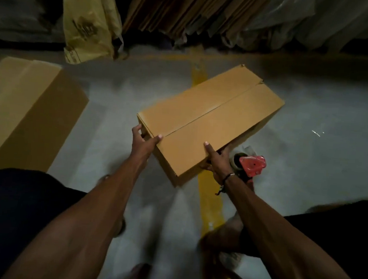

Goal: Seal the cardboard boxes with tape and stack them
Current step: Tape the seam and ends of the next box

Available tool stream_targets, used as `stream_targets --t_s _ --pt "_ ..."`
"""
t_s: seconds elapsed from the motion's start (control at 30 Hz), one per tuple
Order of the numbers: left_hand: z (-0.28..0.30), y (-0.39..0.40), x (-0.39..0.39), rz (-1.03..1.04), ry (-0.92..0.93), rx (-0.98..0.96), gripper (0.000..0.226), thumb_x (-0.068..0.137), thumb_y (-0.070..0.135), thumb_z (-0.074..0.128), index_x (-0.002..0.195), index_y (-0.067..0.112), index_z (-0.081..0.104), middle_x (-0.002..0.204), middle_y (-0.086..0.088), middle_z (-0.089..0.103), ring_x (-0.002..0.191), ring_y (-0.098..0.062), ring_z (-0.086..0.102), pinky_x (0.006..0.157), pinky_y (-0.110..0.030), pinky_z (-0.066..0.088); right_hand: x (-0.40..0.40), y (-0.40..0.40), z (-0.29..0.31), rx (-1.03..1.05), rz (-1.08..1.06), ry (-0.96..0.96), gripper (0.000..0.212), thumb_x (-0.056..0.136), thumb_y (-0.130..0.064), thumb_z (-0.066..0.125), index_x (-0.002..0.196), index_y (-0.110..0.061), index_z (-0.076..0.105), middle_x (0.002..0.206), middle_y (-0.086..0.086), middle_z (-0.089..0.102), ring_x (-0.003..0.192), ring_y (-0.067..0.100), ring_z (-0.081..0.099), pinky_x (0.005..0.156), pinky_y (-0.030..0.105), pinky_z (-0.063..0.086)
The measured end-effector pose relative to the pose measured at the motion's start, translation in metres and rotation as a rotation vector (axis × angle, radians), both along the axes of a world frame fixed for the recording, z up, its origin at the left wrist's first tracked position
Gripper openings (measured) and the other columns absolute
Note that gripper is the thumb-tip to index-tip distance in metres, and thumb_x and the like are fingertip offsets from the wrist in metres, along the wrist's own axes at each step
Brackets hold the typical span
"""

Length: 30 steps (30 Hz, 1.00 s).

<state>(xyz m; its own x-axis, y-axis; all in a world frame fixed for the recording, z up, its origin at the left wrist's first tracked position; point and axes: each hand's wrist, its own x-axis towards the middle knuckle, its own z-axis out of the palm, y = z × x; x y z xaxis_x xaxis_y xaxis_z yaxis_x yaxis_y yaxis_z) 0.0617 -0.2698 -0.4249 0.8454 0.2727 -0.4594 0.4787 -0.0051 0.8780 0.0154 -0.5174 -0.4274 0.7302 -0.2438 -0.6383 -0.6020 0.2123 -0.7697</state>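
A long brown cardboard box point(210, 119) lies in front of me above the grey floor, its two top flaps folded down with a bare seam running along its length. My left hand point(143, 142) grips the box's near left corner, thumb on top. My right hand point(217, 160) grips the near right edge, thumb on the top flap. A red tape dispenser point(252, 166) with a tape roll sits on the floor just right of my right hand. A second, larger cardboard box point(27, 108) lies at the left.
Flattened cardboard sheets point(186, 10) lean against the back wall, with a yellow plastic bag point(89, 21) to their left and pale plastic wrapping point(315, 22) to the right. A yellow painted line point(209, 201) runs along the floor under the box. My dark-clothed knees frame the bottom corners.
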Motion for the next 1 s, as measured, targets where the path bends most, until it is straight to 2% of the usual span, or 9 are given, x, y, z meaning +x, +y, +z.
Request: stream_targets --t_s 0.1,0.2,0.3,0.37,0.43,0.53,0.63,0.87,1.0 --pt "-0.026 -0.001 0.014 0.005 -0.034 0.033 0.084 0.087 0.02 0.083 0.156 0.03 0.036 0.144 -0.013 0.057 0.118 -0.029 0.064 0.081 -0.032 0.059 0.005 0.008 -0.031 0.025 -0.041 0.006 0.118 0.086 -0.045 0.078 0.158 -0.041 -0.015 0.171 0.001 0.007 0.14 0.042 0.043 0.071 0.043 0.063" --pt "-0.044 -0.006 0.022 -0.014 -0.062 0.035 0.078 0.095 0.013 0.073 0.161 0.028 0.033 0.145 -0.013 0.057 0.123 -0.026 0.062 0.093 -0.034 0.055 0.009 0.013 -0.057 0.017 -0.083 0.031 0.115 0.088 -0.043 0.077 0.158 -0.041 -0.014 0.171 -0.001 0.002 0.143 0.042 0.039 0.075 0.044 0.062" --pt "-0.059 -0.01 0.022 -0.024 -0.068 0.072 0.073 0.101 0.013 0.065 0.161 0.028 0.028 0.151 -0.013 0.051 0.125 -0.021 0.055 0.098 -0.036 0.05 0.008 0.012 -0.081 0.023 -0.08 0.013 0.115 0.085 -0.042 0.081 0.16 -0.043 -0.006 0.169 0.0 0.013 0.144 0.042 0.037 0.088 0.054 0.059" --pt "-0.069 -0.013 0.019 0.004 -0.072 0.115 0.068 0.103 0.017 0.062 0.158 0.037 0.027 0.151 -0.013 0.051 0.126 -0.025 0.057 0.104 -0.045 0.051 0.008 0.01 -0.094 0.015 -0.072 0.026 0.113 0.084 -0.038 0.083 0.161 -0.04 0.0 0.167 0.001 0.022 0.139 0.04 0.045 0.085 0.054 0.061" --pt "-0.077 -0.019 0.017 0.084 -0.06 0.215 0.062 0.104 0.017 0.058 0.154 0.041 0.031 0.148 -0.01 0.055 0.126 -0.027 0.06 0.106 -0.047 0.051 0.012 0.005 -0.101 -0.005 -0.065 0.059 0.125 0.067 -0.06 0.088 0.161 -0.034 0.01 0.163 0.006 0.031 0.129 0.037 0.055 0.074 0.049 0.064" --pt "-0.083 -0.034 0.013 0.206 -0.085 0.324 0.049 0.105 0.013 0.057 0.149 0.033 0.045 0.146 -0.007 0.059 0.129 -0.026 0.06 0.103 -0.033 0.048 0.027 -0.021 -0.101 -0.275 -0.114 0.029 0.153 0.042 -0.09 0.077 0.162 -0.024 0.008 0.16 0.01 0.037 0.134 0.034 0.051 0.095 0.054 0.056" --pt "-0.085 -0.044 0.006 0.227 -0.125 0.443 0.039 0.108 0.017 0.049 0.146 0.025 0.053 0.145 -0.005 0.06 0.129 -0.025 0.058 0.092 -0.022 0.039 0.052 -0.064 -0.079 -0.561 -0.093 -0.034 0.137 0.064 -0.066 0.086 0.162 -0.029 -0.002 0.166 0.018 0.017 0.149 0.041 0.026 0.118 0.06 0.032" --pt "-0.103 -0.027 0.026 0.223 -0.203 0.484 0.038 0.109 0.018 0.048 0.146 0.018 0.054 0.143 -0.007 0.062 0.129 -0.021 0.058 0.094 -0.019 0.039 0.099 -0.114 -0.058 -0.824 0.413 0.112 0.113 0.074 -0.086 0.057 0.162 -0.04 0.002 0.166 0.016 -0.022 0.151 0.051 0.012 0.119 0.06 0.028" --pt "-0.104 0.017 0.061 0.158 -0.246 0.602 0.034 0.104 0.015 0.055 0.137 0.014 0.062 0.13 -0.01 0.069 0.114 -0.021 0.065 0.091 -0.021 0.042 0.096 -0.081 -0.074 -1.089 0.511 0.187 0.11 0.076 -0.095 0.038 0.162 -0.038 0.0 0.162 0.036 -0.007 0.141 0.059 0.028 0.111 0.063 0.038"
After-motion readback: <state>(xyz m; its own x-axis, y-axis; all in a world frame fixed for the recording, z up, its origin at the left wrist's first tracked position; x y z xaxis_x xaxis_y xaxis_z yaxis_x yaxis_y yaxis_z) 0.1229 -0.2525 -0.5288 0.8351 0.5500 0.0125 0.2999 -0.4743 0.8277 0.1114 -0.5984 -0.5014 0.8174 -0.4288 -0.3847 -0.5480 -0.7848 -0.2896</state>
